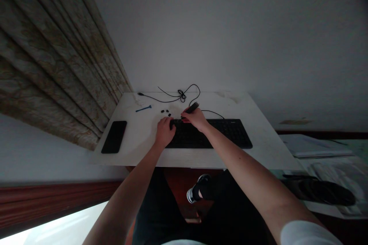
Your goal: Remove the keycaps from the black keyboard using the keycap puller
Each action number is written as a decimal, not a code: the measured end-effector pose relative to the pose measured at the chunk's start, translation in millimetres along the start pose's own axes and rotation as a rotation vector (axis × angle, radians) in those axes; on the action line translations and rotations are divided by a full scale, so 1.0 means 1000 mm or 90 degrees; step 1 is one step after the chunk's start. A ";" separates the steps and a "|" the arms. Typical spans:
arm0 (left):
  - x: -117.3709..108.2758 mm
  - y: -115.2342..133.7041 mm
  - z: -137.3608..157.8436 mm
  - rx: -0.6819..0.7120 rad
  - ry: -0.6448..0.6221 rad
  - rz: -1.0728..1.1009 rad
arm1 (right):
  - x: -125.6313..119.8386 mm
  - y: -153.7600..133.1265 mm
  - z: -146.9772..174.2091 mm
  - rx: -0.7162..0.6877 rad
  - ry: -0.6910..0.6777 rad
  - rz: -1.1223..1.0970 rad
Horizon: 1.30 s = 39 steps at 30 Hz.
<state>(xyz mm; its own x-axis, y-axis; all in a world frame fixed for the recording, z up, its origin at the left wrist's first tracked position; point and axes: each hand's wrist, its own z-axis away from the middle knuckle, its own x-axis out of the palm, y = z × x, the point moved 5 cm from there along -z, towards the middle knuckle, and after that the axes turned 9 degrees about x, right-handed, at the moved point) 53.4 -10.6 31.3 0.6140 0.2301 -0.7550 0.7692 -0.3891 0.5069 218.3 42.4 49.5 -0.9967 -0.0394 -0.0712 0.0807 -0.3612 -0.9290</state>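
A black keyboard (230, 134) lies on the white desk, its left part between my hands. My left hand (166, 130) is closed around the keyboard's upper left end, thumb on the keys side and fingers along the edge. In my right hand (196, 118) is a slim black brush (192, 107), slanted, with a rough, bristly-looking upper end. The brush's lower end meets the top row of keys; its exact contact is too dark to tell. Several small black keycaps (165, 111) lie on the desk just beyond my left hand.
A blue stick-like tool (143, 108) lies left of the keycaps. A black phone (114, 137) is at the desk's left edge. Behind the keyboard runs a tied black cable (181, 95). A patterned curtain (71, 57) hangs at left, and the wall borders the desk's back (230, 97).
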 end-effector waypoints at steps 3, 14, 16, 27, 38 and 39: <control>0.002 -0.001 0.001 -0.011 0.004 -0.002 | 0.007 -0.005 -0.002 -0.007 -0.001 0.065; 0.001 0.001 -0.005 -0.015 -0.052 -0.032 | 0.018 -0.020 -0.007 -0.035 -0.053 0.202; 0.002 0.002 -0.011 -0.020 -0.074 -0.049 | 0.020 -0.022 -0.011 -0.026 -0.092 0.185; 0.008 0.001 -0.020 0.053 -0.087 -0.047 | 0.021 -0.019 -0.013 -0.020 -0.215 0.073; 0.009 0.001 -0.016 0.066 -0.065 -0.034 | 0.011 -0.005 0.002 0.070 -0.169 -0.028; 0.009 0.000 -0.016 0.066 -0.066 -0.034 | 0.013 -0.005 0.004 0.079 -0.158 -0.021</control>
<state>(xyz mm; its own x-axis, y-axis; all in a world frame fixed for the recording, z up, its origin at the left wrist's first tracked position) 61.8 5.6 31.6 0.5467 0.1621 -0.8215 0.7747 -0.4702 0.4227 205.0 40.0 54.2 -0.9667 -0.2476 0.0642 0.0638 -0.4763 -0.8770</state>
